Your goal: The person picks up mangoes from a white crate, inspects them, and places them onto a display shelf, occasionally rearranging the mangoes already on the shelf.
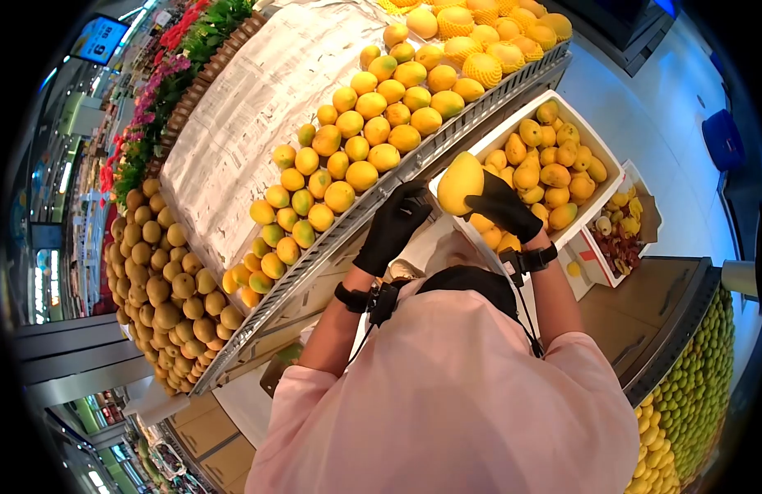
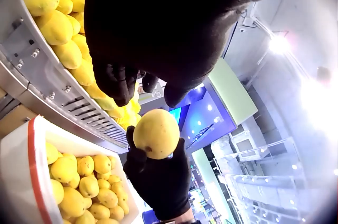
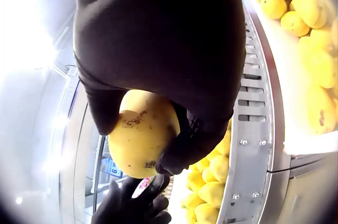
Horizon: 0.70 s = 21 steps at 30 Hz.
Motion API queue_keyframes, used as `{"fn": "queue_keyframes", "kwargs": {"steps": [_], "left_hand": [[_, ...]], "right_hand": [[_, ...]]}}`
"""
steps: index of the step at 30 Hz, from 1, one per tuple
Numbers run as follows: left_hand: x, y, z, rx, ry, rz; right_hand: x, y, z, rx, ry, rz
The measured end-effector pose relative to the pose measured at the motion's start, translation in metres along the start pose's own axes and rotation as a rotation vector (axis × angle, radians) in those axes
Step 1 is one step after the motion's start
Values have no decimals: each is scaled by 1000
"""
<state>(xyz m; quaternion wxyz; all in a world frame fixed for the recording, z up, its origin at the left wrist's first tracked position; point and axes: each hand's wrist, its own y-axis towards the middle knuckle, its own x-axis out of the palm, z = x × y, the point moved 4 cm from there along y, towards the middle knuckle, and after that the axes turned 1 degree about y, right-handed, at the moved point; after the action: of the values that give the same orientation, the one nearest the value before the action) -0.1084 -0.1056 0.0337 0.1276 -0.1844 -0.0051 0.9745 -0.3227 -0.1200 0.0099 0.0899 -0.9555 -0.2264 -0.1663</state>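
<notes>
My right hand, in a black glove, grips a yellow mango between thumb and fingers above the near edge of a white foam box. Dark specks mark the skin of this mango in the right wrist view. My left hand, also gloved in black, is beside the mango near the stand's front rail, its fingers loosely bent around nothing. More mangoes fill the foam box. Rows of yellow-green mangoes lie on the sloped display to the left.
A slotted metal rail edges the display, which has pale paper behind the mangoes. Brown round fruit is piled at the left. A smaller box with scraps stands beyond the foam box. Green fruit lies at lower right.
</notes>
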Motion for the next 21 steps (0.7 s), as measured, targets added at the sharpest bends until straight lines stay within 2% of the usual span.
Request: {"fn": "queue_keyframes", "kwargs": {"steps": [3, 5, 8, 9, 12, 15, 19, 21], "left_hand": [[4, 2, -4, 13, -53, 12], [4, -1, -3, 70, 26, 87], [-1, -2, 3, 132, 113, 145], [-2, -2, 4, 147, 137, 155], [-1, -2, 4, 111, 92, 184], [-9, 1, 0, -81, -85, 132], [-17, -5, -1, -223, -502, 64], [-23, -7, 8, -36, 34, -29]], "right_hand": [[13, 6, -3, -16, -60, -17], [16, 14, 1, 24, -154, 4], [23, 21, 1, -25, -342, 108], [26, 23, 1, -111, -383, 134], [31, 27, 6, -62, -453, 205], [37, 23, 2, 37, -111, 103], [44, 13, -9, -15, -119, -38], [47, 9, -15, -36, -81, -58]]}}
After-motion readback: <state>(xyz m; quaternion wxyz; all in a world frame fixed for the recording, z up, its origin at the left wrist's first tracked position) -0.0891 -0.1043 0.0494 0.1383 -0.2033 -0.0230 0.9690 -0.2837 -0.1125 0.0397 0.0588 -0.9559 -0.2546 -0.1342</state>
